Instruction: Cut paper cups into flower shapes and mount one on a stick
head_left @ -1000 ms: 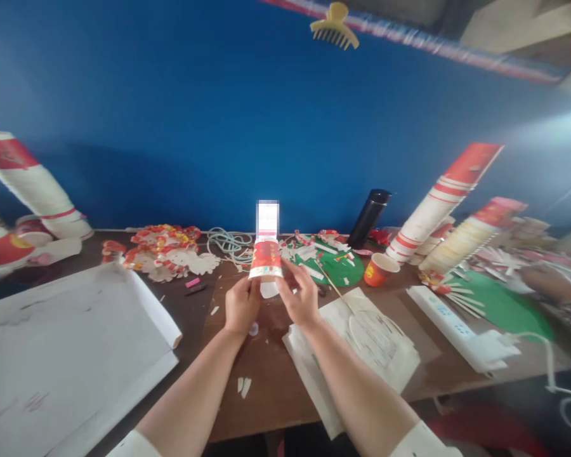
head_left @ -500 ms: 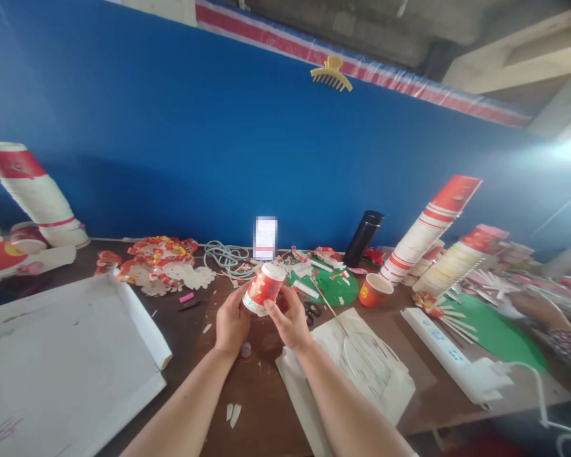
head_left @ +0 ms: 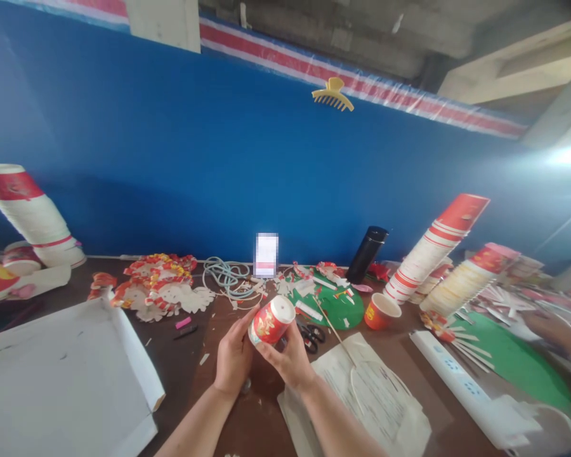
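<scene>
A red paper cup point(head_left: 268, 322) with gold print is held between my two hands above the brown table, tilted to the right. Its white base faces up and shows a small dark spot in the middle. My left hand point(head_left: 234, 358) closes on the cup's left side, its fingertips partly hidden. With the thumb across the near side, my right hand point(head_left: 292, 360) grips it from the right. Black-handled scissors point(head_left: 309, 337) lie just beyond my right hand. The cup's mouth is hidden from view.
Cut paper-cup pieces point(head_left: 159, 285), a white box lid point(head_left: 66, 381) and a pink marker cap point(head_left: 183, 322) lie left. Rightward are papers point(head_left: 375, 393), an orange cup point(head_left: 381, 311), stacked cups point(head_left: 421, 244), a black flask point(head_left: 368, 254) and a power strip point(head_left: 457, 381). Another person's arm point(head_left: 559, 333) shows far right.
The cup has tilted further right, turning its base more toward me. My hands moved with it. The whole scene sits lower in view.
</scene>
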`<state>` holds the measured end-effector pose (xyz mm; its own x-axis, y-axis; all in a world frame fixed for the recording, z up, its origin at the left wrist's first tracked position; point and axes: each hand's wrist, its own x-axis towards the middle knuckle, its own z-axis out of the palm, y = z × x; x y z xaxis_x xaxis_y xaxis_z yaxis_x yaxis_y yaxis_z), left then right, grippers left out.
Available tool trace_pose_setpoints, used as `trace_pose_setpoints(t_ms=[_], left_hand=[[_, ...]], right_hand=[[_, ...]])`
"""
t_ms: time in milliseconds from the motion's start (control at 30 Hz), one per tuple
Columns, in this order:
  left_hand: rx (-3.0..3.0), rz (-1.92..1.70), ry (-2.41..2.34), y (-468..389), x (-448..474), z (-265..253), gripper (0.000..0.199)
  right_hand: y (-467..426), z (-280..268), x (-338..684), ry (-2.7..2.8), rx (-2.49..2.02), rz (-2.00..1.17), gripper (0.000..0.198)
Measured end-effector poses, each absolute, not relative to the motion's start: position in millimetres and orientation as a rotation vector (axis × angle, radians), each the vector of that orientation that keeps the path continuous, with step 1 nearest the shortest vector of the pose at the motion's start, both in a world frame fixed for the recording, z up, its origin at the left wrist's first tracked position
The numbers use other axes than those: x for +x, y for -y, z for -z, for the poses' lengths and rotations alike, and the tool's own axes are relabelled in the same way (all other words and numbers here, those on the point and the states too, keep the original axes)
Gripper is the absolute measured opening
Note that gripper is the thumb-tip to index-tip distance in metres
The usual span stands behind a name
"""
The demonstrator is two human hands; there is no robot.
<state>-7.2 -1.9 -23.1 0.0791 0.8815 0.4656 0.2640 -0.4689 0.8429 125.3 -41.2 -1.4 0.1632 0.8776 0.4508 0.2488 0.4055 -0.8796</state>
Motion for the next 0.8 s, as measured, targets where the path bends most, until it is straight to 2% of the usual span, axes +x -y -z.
trace_pose_setpoints(t_ms=[333,800], left_hand=[[1.793,-1.365,-1.113,5.3,-5.1,29.4,0.049],[1.831,-1.332,-1.134,9.5,-4.8,35.4,0.054]], right_hand=[[40.0,12.9,127.2,1.315,-1.083,-0.733,0.068],[41.4,7.8,132.2,1.344,-1.152,-0.651,0.067]])
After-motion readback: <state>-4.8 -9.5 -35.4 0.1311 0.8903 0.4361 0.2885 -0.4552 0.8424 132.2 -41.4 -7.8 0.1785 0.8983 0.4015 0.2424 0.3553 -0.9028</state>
